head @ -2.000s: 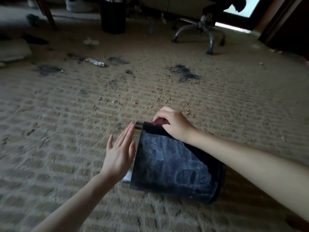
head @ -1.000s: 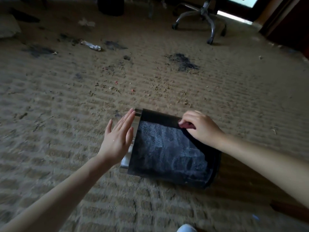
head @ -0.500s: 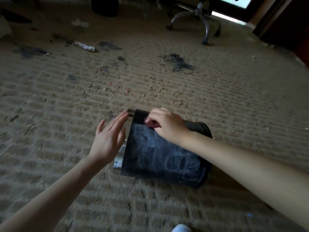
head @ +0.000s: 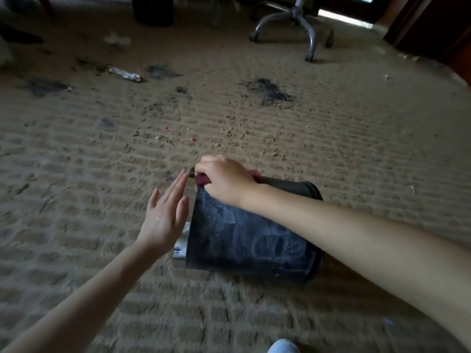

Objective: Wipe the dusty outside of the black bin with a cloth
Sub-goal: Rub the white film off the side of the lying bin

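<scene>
Right hand [head: 224,180] is sliding further toward the rim end than half a second ago, fingers curling around the red cloth [head: 201,180] and pressing it onto the black bin [head: 249,238]. Bin is lying sideways on the carpet [head: 102,161]. Left hand [head: 165,215] is sitting flat at its mouth, fingers straight and together.

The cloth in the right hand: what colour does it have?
The cloth is dark red, best in the head view.

The right hand [head: 224,182] covers most of the red cloth [head: 201,180] on the black bin [head: 244,235]; far beyond the bin, a chair base [head: 297,15] is cut by the top edge
</scene>
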Demonstrator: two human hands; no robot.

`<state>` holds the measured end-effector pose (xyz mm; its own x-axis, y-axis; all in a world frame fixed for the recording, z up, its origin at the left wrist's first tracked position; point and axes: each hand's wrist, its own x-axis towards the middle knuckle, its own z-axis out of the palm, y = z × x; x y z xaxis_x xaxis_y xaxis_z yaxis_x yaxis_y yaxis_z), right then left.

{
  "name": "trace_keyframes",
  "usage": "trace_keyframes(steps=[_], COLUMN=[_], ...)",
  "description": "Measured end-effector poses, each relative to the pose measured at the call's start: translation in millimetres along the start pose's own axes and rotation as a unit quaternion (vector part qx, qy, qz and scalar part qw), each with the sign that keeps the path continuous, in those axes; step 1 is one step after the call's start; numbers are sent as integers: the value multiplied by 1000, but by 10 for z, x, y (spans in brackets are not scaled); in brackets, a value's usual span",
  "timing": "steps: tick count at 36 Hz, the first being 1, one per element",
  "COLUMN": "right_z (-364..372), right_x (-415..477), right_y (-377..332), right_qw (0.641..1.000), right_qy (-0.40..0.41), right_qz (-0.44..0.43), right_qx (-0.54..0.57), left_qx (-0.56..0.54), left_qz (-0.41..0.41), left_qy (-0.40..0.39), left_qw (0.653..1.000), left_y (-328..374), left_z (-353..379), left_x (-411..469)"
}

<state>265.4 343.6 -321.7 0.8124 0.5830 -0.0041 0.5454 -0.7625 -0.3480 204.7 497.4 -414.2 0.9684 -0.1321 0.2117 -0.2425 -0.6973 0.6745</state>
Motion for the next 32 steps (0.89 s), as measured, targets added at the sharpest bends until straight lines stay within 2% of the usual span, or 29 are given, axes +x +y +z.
trace_keyframes(steps=[3,7,11,14,19,24,27,32], right_z=[-19,-184,-428,-483,-317,-27,-19,-259], right_x=[-222,-831,-1293,-1249,-601,-91,-334,-1084], right_y=[247,629,956,915,409,10,199,690], right_qw=[999,998,995,995,996,999,998,997], right_qy=[12,53,26,23,78,-6,25,64], right_qz=[-4,24,91,87,-10,-36,-45,35], right_qx=[31,6,-32,-30,47,28,43,17], left_qx=[-12,-8,-22,-26,-30,-31,-39,-45], left_qz=[-1,10,6,-4,-15,-18,-15,-11], left_qy=[-3,-8,-6,-1,-4,-13,-21,-23], left_qw=[1000,1000,1000,1000,999,999,999,999], left_y=[-6,-23,-16,-4,3,8,19,20], left_z=[3,-9,7,16,12,-6,-20,-21], left_x=[-10,-37,-50,-33,-13,-32,-29,-35])
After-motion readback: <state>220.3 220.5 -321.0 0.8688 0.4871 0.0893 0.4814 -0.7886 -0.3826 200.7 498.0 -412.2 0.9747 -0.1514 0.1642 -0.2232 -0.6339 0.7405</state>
